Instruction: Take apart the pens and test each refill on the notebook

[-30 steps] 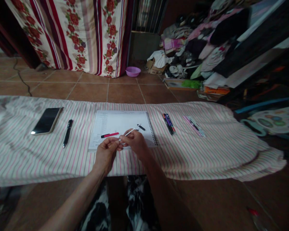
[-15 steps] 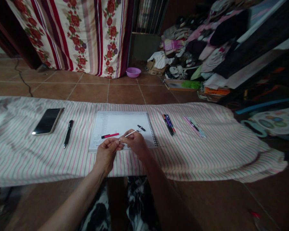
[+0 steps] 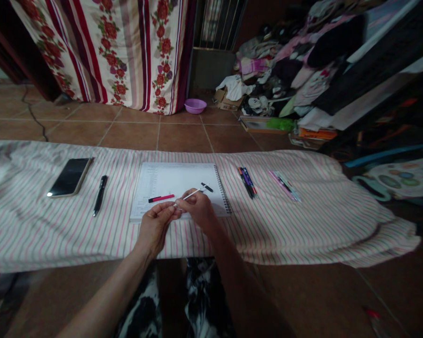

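Over the lower part of a spiral notebook (image 3: pixel 186 173), my two hands meet around a thin white pen refill (image 3: pixel 191 194). My left hand (image 3: pixel 158 224) is closed, its thumb and fingers pinching the refill's near end. Also pinched, my right hand (image 3: pixel 200 210) grips it farther along, and the far end points up to the right. What exactly lies between the fingertips is hidden. On the page, a red pen barrel (image 3: pixel 162 198) with a black end lies beyond my left hand. A small black pen part (image 3: pixel 207 187) rests by the refill's far tip.
Left of the notebook lie a black pen (image 3: pixel 100 196) and a smartphone (image 3: pixel 70 177). To the right are several dark pens (image 3: pixel 247 182) and a group of lighter pens (image 3: pixel 285 186). All rest on a striped cloth (image 3: pixel 120 244). A purple basin (image 3: pixel 195 106) stands on the tiled floor beyond.
Almost nothing differs. Both hands keep their pinch on the refill, with only a very slight shift at the fingertips.
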{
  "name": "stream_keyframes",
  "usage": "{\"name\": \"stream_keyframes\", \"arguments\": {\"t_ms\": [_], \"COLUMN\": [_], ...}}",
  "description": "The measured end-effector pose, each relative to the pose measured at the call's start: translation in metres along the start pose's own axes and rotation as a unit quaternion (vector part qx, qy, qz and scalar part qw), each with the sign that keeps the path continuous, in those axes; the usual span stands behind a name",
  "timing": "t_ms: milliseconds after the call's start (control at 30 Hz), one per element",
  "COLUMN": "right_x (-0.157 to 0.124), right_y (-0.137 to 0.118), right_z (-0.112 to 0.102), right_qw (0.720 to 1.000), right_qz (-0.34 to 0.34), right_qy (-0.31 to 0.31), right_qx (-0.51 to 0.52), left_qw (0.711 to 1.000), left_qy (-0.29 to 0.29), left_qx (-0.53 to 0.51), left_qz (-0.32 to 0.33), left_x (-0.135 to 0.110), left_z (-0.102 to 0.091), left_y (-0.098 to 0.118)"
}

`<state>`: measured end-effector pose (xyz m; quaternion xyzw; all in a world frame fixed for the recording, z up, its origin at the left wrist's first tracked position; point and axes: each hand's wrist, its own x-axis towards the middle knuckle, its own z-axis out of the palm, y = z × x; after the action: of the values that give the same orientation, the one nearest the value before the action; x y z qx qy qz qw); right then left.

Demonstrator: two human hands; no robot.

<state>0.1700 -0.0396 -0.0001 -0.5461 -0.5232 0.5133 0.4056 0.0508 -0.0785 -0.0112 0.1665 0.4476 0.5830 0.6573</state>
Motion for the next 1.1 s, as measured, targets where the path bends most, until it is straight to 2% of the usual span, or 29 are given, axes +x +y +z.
{"name": "stream_keyframes", "arguments": {"t_ms": [167, 233, 300, 367, 400, 433, 500, 567, 600, 667, 767, 900, 1100], "right_x": [0.0, 0.001, 0.003, 0.005, 0.006, 0.008, 0.01, 0.011, 0.012, 0.014, 0.017, 0.02, 0.018], "right_y": [-0.001, 0.0, 0.002, 0.005, 0.006, 0.008, 0.009, 0.01, 0.011, 0.011, 0.013, 0.014, 0.012], "right_z": [-0.001, -0.002, -0.003, -0.003, -0.004, -0.004, -0.005, -0.004, -0.004, -0.003, 0.0, 0.003, 0.004], "right_qw": [1.0, 0.999, 0.999, 0.999, 0.998, 0.998, 0.996, 0.994, 0.993, 0.992, 0.989, 0.987, 0.988], "right_qz": [-0.009, -0.014, -0.019, -0.028, -0.035, -0.041, -0.052, -0.059, -0.062, -0.066, -0.073, -0.075, -0.074], "right_qy": [0.018, 0.029, 0.037, 0.045, 0.049, 0.056, 0.07, 0.083, 0.091, 0.102, 0.116, 0.119, 0.113], "right_qx": [-0.002, -0.006, -0.006, -0.008, -0.011, -0.015, -0.023, -0.028, -0.032, -0.042, -0.057, -0.08, -0.073], "left_qw": [1.0, 0.998, 0.99, 0.962, 0.931, 0.888, 0.782, 0.685, 0.653, 0.617, 0.614, 0.64, 0.685], "left_qy": [0.002, -0.001, 0.001, 0.017, 0.035, 0.044, 0.06, 0.039, 0.029, 0.025, 0.015, -0.001, 0.003], "left_qx": [0.028, 0.055, 0.112, 0.219, 0.288, 0.365, 0.497, 0.591, 0.618, 0.652, 0.662, 0.648, 0.604], "left_qz": [0.008, 0.031, 0.081, 0.165, 0.22, 0.275, 0.371, 0.424, 0.436, 0.44, 0.43, 0.413, 0.407], "left_x": [-0.003, -0.003, -0.003, -0.002, -0.001, 0.0, 0.005, 0.012, 0.017, 0.026, 0.036, 0.036, 0.032], "left_z": [-0.001, -0.004, -0.009, -0.014, -0.016, -0.018, -0.02, -0.021, -0.022, -0.023, -0.025, -0.025, -0.027], "left_y": [0.001, 0.0, -0.001, 0.001, 0.003, 0.005, 0.011, 0.015, 0.016, 0.016, 0.015, 0.016, 0.018]}}
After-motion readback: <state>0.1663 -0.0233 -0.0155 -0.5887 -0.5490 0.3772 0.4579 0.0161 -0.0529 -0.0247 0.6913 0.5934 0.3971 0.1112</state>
